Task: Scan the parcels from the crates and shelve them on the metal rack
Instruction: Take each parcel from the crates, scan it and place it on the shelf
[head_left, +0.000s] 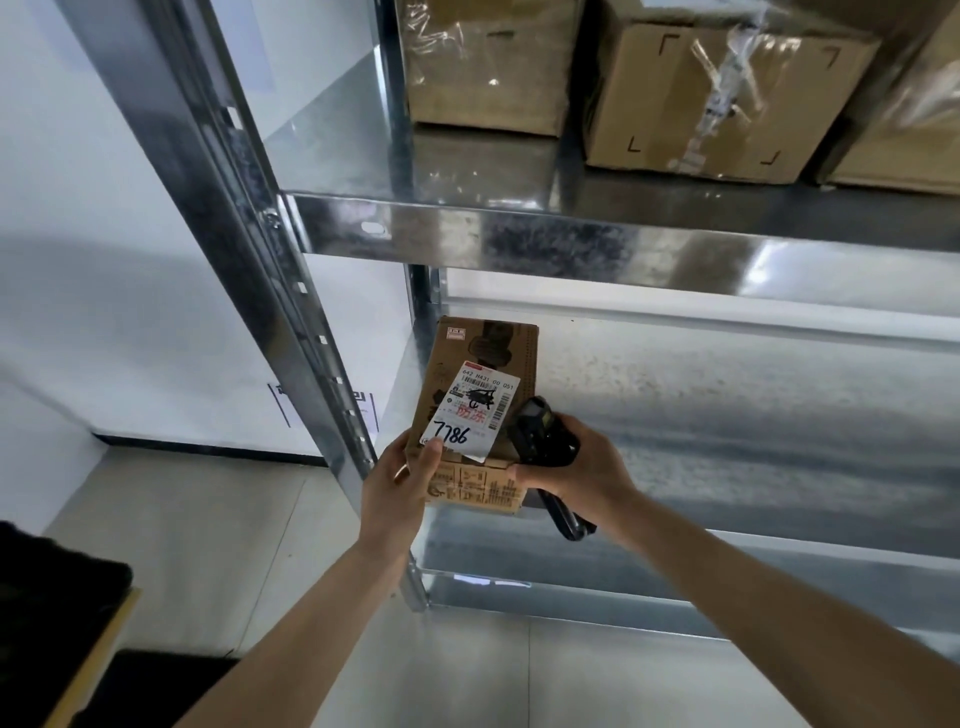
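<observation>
Parcel (480, 410) is pinched at its near corner by left hand (400, 483), over the lower shelf (727, 431). Scanner (543, 436) is gripped by right hand (576, 467). Rigid carton, judged light; best held by edges.

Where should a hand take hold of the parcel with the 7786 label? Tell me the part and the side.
Grip the parcel at its near end, from the left, as the left hand does: thumb on top at the label's corner, fingers underneath. It is a flat carton lying lengthwise into the shelf, so the near end is what sticks out. The right hand, holding the scanner, steadies the right corner.
</observation>
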